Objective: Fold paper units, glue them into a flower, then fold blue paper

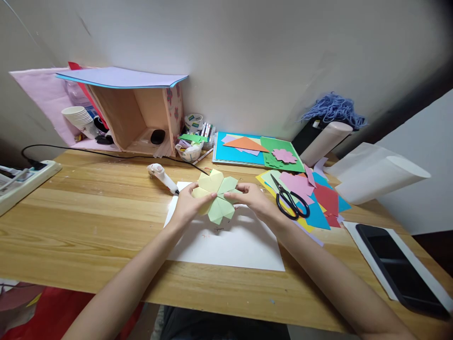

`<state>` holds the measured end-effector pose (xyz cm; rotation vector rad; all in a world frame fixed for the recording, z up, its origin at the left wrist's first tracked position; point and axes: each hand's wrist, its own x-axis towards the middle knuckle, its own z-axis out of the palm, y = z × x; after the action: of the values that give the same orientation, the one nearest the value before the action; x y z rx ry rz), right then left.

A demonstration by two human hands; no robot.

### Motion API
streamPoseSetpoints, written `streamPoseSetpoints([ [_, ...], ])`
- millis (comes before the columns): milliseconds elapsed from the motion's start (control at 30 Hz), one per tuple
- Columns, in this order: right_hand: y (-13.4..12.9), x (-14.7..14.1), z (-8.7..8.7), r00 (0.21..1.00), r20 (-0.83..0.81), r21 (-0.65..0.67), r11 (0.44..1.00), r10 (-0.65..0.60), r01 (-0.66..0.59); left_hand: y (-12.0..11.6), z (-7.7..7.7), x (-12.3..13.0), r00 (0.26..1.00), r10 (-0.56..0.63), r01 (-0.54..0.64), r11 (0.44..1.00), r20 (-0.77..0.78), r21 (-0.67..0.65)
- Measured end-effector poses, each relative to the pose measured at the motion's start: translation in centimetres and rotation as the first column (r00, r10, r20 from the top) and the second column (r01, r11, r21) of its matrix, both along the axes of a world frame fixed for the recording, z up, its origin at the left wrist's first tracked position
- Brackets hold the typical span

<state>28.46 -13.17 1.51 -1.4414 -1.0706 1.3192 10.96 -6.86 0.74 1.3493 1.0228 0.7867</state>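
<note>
Between both hands is a folded paper flower, pale yellow on its left part and pale green on its right, lifted over a white sheet of paper. My left hand pinches its left petals, thumb lying across the front. On the opposite side my right hand grips the green petals, its thumb near the flower's centre. The fingers behind the paper are hidden. Just left of my left hand lies a white hot glue gun. Black-handled scissors rest on coloured paper scraps to the right of my right hand.
Coloured paper scraps spread across the right side, with a phone nearer the front edge. A wooden box and a small basket of supplies stand at the back. A black cable crosses the table to a power strip.
</note>
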Motion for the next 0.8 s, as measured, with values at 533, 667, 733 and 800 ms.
streamPoseSetpoints([
  [533,0.4,0.0,-1.0,0.992,0.072,0.142,0.985,-0.107,0.096,0.0,-0.9,0.2,0.922,-0.082,0.238,0.891,0.378,-0.386],
  [667,0.4,-0.6,-1.4,0.986,0.075,0.146,0.980,-0.151,0.139,-0.2,-0.9,0.4,0.915,0.000,0.204,0.862,0.403,-0.463],
  [733,0.4,-0.8,-1.6,0.987,0.082,0.129,0.984,-0.137,0.126,-0.3,-0.9,0.4,0.924,0.007,0.173,0.884,0.383,-0.435],
  [800,0.2,-1.1,-1.6,0.973,0.139,0.162,0.973,-0.185,0.162,-0.3,-1.0,0.4,0.942,0.009,0.125,0.918,0.335,-0.376],
])
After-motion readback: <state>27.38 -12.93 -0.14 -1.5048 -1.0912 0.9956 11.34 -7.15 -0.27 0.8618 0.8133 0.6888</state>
